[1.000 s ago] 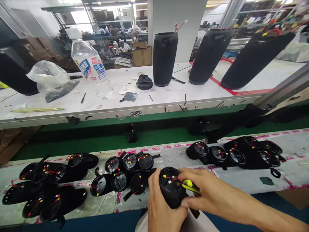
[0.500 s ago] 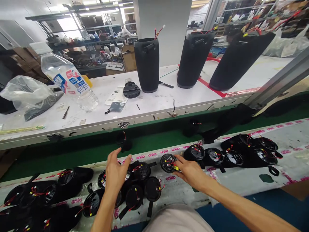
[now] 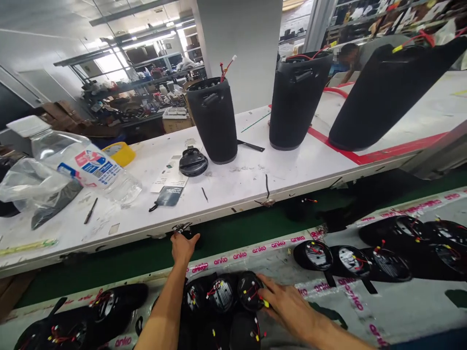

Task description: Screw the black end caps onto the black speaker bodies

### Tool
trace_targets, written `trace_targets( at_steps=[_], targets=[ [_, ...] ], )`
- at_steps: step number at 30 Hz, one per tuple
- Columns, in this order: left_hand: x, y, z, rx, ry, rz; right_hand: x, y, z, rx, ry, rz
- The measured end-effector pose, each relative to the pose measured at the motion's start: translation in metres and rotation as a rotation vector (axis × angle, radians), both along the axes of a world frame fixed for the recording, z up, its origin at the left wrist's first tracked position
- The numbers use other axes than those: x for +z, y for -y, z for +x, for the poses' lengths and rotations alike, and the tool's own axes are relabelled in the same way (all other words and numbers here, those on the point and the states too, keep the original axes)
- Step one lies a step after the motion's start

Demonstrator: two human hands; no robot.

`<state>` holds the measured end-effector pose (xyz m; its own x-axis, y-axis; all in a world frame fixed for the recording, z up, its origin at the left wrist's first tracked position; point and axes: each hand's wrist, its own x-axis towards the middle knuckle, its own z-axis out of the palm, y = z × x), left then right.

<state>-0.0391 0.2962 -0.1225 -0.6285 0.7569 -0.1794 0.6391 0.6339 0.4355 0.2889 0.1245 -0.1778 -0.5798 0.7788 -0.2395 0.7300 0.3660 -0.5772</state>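
The word "anko" ran again and again in pink along the printed tape on the pale lower work surface, with more of it near the right hand. The water bottle on the white bench wore a red, blue and white label, its slanted lettering too blurred to read. A dark card bore a few lines of small pale print, unclear at this size, over a whitish sheet of equally faint text. A black sticker with white marks sat on the bench's front edge, just above the left hand.

The right hand grasped a round black casing by its rim, at the right end of a row of similar casings; red wires lay across its top. The left hand reached under the bench edge, thumb and fingers spread by a dark casing; whether they gripped it, I could not tell. The left forearm hid some casings.

Three tall black cylinders stood on the bench, near a black lid-like part, a yellow tape roll and a clear plastic bag. Beyond, a co-worker was half hidden by the rightmost cylinder
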Motion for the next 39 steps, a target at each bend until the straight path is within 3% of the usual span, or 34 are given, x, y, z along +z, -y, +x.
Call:
trace_targets(
  at_steps=[3,6,10,14,17,20,23,29,33,39],
  targets=[
    [0.004,0.002,0.001,-0.013,0.0,0.033,0.013,-0.004,0.009,-0.065,-0.07,-0.079],
    [0.021,0.022,-0.004,-0.063,0.039,0.141,0.026,-0.002,0.019,-0.176,-0.153,-0.083],
    [0.055,0.077,-0.011,-0.107,0.16,0.322,0.046,0.004,0.019,-0.215,-0.244,0.068],
    [0.095,0.144,-0.007,-0.111,0.254,0.485,0.081,-0.004,0.004,-0.191,-0.426,0.286],
    [0.125,0.185,0.009,-0.048,0.637,0.617,0.117,-0.018,-0.009,-0.161,-0.613,0.301],
    [0.143,0.215,0.034,0.106,1.118,0.65,0.15,-0.025,-0.024,-0.137,-0.62,0.019],
    [0.142,0.237,0.057,0.201,1.314,0.714,0.164,-0.015,-0.04,-0.131,-0.572,-0.337],
    [0.109,0.268,0.077,0.298,1.448,0.755,0.145,0.022,-0.067,-0.211,-0.783,-0.723],
    [0.098,0.28,0.08,0.269,1.526,0.701,0.14,0.033,-0.068,-0.225,-0.926,-0.83],
    [0.102,0.285,0.096,0.324,1.609,0.658,0.14,0.038,-0.061,-0.174,-0.93,-0.804]
  ],
)
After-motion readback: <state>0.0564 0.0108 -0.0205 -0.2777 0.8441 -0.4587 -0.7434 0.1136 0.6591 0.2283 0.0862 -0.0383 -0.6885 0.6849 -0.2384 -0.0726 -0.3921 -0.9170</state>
